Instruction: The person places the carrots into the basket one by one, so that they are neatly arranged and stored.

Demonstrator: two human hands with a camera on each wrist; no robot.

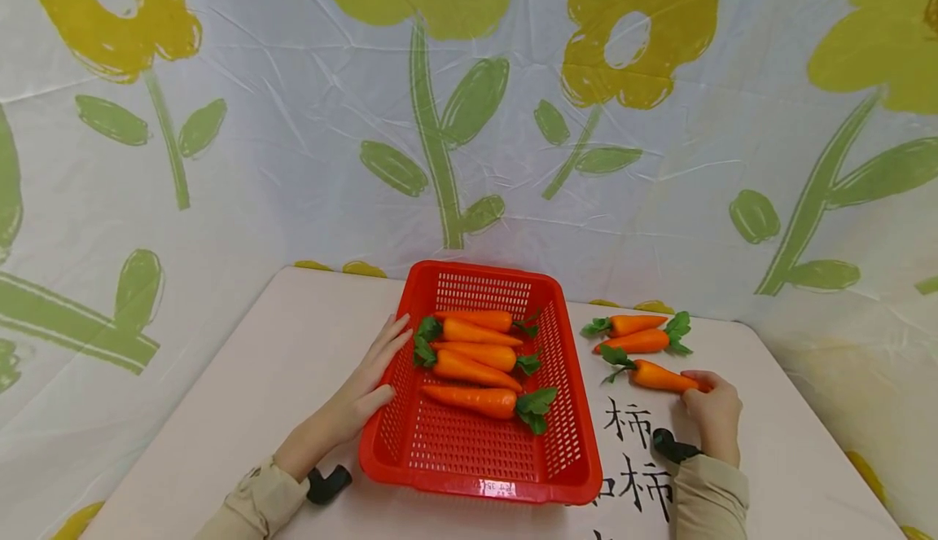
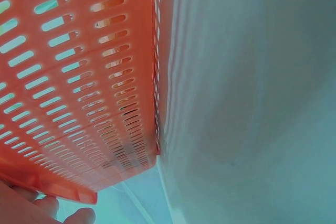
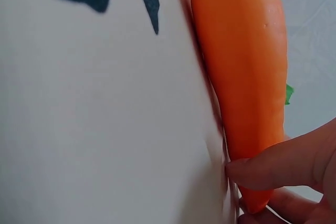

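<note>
A person sits at a pale table (image 1: 220, 410) backed by a white cloth printed with yellow and green flowers (image 1: 469, 116). The left hand (image 1: 364, 385) lies flat against the outer left wall of a red slotted plastic basket (image 1: 476, 450), its fingers straight and slightly spread along the rim; the left wrist view shows that wall close up, with fingertips (image 2: 79, 216) just under the basket's lower edge. Five toy carrots (image 1: 472, 353) with green leaf tops lie in the far half of the basket, side by side and roughly crosswise. To the right of the basket, on the table, three more carrots lie near one another: two at the back (image 1: 637, 332) and a nearer one (image 1: 655, 376). The right hand (image 1: 714, 414) holds the pointed end of that nearest carrot, which rests on the table with its leaves towards the basket; in the right wrist view a fingertip (image 3: 278, 166) presses on the orange tip, the thumb below it, so the carrot is pinched between them. Black brush characters (image 1: 630, 450) are printed on the table surface between the basket and the right hand.
</note>
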